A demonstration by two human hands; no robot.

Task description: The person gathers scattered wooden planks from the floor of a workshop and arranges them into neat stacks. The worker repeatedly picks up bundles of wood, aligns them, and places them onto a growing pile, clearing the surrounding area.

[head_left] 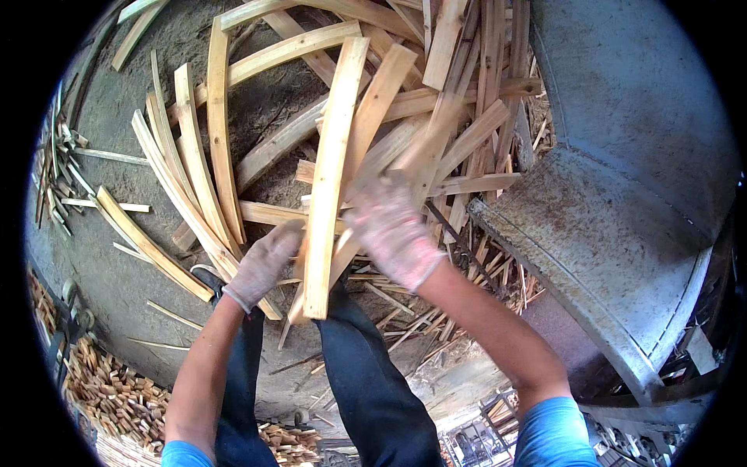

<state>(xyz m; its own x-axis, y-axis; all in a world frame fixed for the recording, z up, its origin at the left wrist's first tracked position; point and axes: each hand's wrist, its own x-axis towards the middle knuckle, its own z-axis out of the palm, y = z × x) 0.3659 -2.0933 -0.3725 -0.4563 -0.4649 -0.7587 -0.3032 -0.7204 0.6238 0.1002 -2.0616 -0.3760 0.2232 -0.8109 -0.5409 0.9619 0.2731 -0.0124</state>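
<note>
My left hand (267, 261), in a pale work glove, is beside the near end of a long wooden board (333, 171). Its fingers reach toward the board's left edge, apparently stretched out; whether they touch it is unclear. My right hand (393, 229), in a pale glove with reddish patches, is smeared by motion to the right of that board. A blurred wooden board (426, 152) runs up and away from it and appears gripped. A second board (377, 105) lies slantwise beneath the long one. More boards spread out on the pile beyond.
Several curved-looking boards (222, 132) lean at the left. A large grey metal sheet structure (599, 249) stands at the right, its edge close to my right forearm. Thin wood scraps (405, 300) litter the ground near my legs. Stacked short wood pieces (117, 389) lie at lower left.
</note>
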